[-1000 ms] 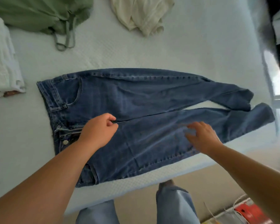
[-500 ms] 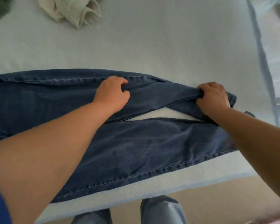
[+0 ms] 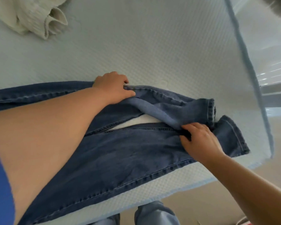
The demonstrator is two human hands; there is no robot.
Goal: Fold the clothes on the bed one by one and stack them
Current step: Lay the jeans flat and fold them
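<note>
The step in hand looks like the lengthwise fold of the blue jeans (image 3: 120, 153) lying along the near edge of the bed (image 3: 152, 46) — far leg onto near leg. Next, the lifted leg wants carrying over with seams and hems matched. The left hand (image 3: 113, 88) grips the far leg's outer seam, fingers curled; the right hand (image 3: 199, 140) pinches its turned-over edge near the hem.

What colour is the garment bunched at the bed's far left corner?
Cream, with a ribbed texture; the head view shows it.
</note>
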